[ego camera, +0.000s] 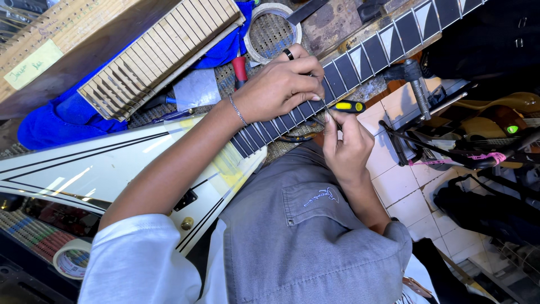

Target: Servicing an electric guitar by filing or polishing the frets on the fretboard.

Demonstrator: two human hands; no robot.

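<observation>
A white electric guitar (84, 169) with black stripes lies across the bench, its dark fretboard (394, 39) with white triangular inlays running up to the right. My left hand (281, 84), with a ring and a bracelet, rests on top of the fretboard and its fingers press down at the near edge. My right hand (346, 143) comes up from below and pinches a thin metal tool against the fretboard's edge. A yellow-and-black tool handle (349, 106) sticks out beside both sets of fingertips; whether it belongs to the pinched tool I cannot tell.
A bare wooden fretboard (157, 50) with slots lies on a blue cloth (62, 121) at the upper left. A tape roll (274, 31) and a red-handled tool (240, 68) sit behind my left hand. Another tape roll (72, 259) lies lower left. A metal clamp (419, 84), cables and tiled floor (405, 186) are at right.
</observation>
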